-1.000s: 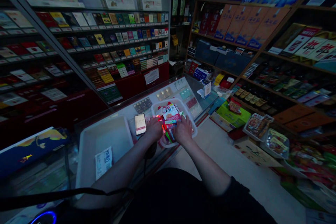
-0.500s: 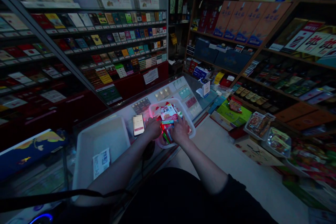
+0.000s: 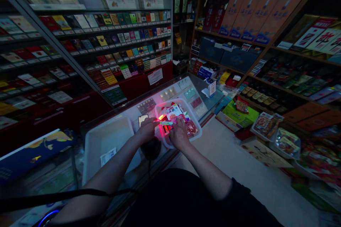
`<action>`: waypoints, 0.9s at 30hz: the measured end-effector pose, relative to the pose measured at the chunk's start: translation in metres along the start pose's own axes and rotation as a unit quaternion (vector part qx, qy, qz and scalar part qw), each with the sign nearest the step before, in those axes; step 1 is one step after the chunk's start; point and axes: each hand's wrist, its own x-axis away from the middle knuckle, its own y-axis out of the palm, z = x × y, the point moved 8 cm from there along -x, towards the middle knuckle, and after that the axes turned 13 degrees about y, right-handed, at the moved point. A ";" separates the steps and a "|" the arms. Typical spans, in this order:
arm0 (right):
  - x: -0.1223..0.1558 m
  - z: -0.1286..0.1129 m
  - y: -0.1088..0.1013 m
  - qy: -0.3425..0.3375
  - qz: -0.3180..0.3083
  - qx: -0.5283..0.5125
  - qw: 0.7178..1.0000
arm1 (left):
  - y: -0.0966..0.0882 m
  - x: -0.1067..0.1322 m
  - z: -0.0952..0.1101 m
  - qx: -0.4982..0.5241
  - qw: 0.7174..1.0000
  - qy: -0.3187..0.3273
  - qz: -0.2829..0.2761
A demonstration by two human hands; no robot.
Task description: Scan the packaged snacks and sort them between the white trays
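A white plastic basket (image 3: pixel 196 122) on the counter holds several colourful snack packets (image 3: pixel 174 110). Closed fingers of my left hand (image 3: pixel 147 129) are at the left end of a narrow green-and-white packet (image 3: pixel 165 123), over the basket's left rim. My right hand (image 3: pixel 180 135) reaches over the basket's near side, its fingers curled among the packets by the green one's right end; what they grip is hidden. Below my left hand stands a black rounded device (image 3: pixel 151 148) with a cord. Red light falls on the packets. Behind my left hand lies a phone (image 3: pixel 142 118), partly covered.
To the left stands a larger white bin (image 3: pixel 89 149) with a white printed packet (image 3: pixel 108 156) in it. A small white sign stand (image 3: pixel 211 88) is farther along the glass counter (image 3: pixel 183 82). Cigarette shelves are behind, bottles and boxed goods on the right.
Both hands have moved left relative to the basket, my left hand more, now covering part of the phone. The narrow green packet has shifted left too. The black device shows more.
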 end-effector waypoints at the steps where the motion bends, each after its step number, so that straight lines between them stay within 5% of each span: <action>1: 0.002 -0.003 0.002 -0.002 -0.005 0.000 1.000 | 0.000 0.003 -0.003 -0.003 1.000 -0.003 -0.009; 12: 0.023 -0.023 0.028 -0.010 -0.041 -0.010 0.999 | 0.012 0.029 -0.033 0.019 1.000 -0.005 -0.011; 27: 0.032 -0.037 0.037 -0.021 -0.042 0.003 0.999 | 0.022 0.050 -0.046 0.037 0.999 -0.024 -0.013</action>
